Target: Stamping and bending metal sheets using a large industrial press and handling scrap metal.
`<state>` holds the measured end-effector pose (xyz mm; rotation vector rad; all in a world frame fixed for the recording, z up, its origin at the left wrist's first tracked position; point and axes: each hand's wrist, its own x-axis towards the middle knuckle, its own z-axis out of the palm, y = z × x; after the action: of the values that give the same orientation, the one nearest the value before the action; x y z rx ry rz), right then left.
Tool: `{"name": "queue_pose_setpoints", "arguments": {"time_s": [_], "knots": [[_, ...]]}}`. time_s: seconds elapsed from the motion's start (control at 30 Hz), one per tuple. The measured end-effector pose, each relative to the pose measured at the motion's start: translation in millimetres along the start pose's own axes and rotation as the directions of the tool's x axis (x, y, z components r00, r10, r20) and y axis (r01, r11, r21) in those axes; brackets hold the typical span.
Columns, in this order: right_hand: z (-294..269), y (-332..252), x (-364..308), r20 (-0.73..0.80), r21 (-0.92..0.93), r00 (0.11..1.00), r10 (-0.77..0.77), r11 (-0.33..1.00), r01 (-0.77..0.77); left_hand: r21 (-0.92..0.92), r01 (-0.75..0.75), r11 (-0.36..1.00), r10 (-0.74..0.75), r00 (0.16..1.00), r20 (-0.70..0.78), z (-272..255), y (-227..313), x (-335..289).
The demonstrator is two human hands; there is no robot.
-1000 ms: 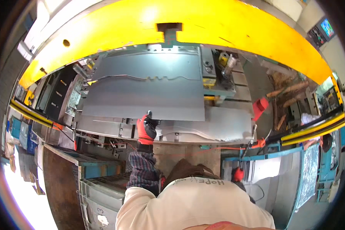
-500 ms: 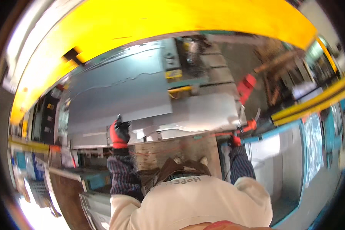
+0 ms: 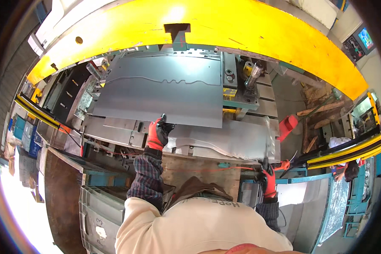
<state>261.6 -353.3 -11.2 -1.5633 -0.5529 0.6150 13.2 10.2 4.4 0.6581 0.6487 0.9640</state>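
A large flat grey metal sheet (image 3: 165, 97) with a wavy line across it lies on the press bed. My left hand (image 3: 158, 132), in a red glove with black fingers, is at the middle of its front edge. Its fingers close over that edge; their undersides are hidden. Lower and closer to me lies a second, shiny metal sheet (image 3: 237, 137) with a curved front edge. By its front right corner is my right hand (image 3: 267, 180), gloved alike, fingers partly stretched and apart. An orange fitting (image 3: 282, 165) sits just beside this hand.
A yellow press beam (image 3: 228, 29) spans the far side. Right of the large sheet stands a metal guide post (image 3: 253, 76). Yellow-black bars (image 3: 347, 152) flank the bed. A grey crate (image 3: 99, 220) is near left, a blue-edged bin (image 3: 309, 203) near right.
The view has swung and sharpened. My left hand stays at the large sheet's front edge. My right hand stays near the bed's front right corner, its fingers now pointing forward.
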Motion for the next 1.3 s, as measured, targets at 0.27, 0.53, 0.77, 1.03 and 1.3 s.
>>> {"name": "queue_pose_setpoints", "arguments": {"time_s": [0.27, 0.53, 0.77, 1.03, 1.3], "knots": [[107.7, -120.4, 87.8, 0.358, 0.015, 0.933, 0.036, 0.999, -0.045, -0.002, 0.019, 1.0, -0.019, 1.0, 0.009, -4.7, -0.2, 3.6], [151.4, -121.3, 139.0, 0.348, -0.179, 0.923, 0.165, 0.978, -0.108, -0.118, 0.065, 0.991, -0.07, 0.997, -0.034, 5.2, 5.3, -1.7], [142.9, -129.7, 80.3, 0.32, -0.182, 0.946, 0.047, 0.983, 0.013, -0.086, 0.1, 0.991, -0.094, 0.993, 0.068, 0.2, 8.0, 2.5], [104.9, -134.2, -18.9, 0.382, -0.279, 0.899, 0.215, 0.954, -0.11, 0.025, -0.096, 0.995, 0.083, 0.941, 0.33, -34.4, -15.7, 13.1], [90.5, -123.1, -29.1, 0.484, -0.095, 0.793, 0.371, 0.923, -0.373, -0.217, 0.181, 0.959, -0.164, 0.982, 0.094, -28.2, 43.6, -31.9]]}}
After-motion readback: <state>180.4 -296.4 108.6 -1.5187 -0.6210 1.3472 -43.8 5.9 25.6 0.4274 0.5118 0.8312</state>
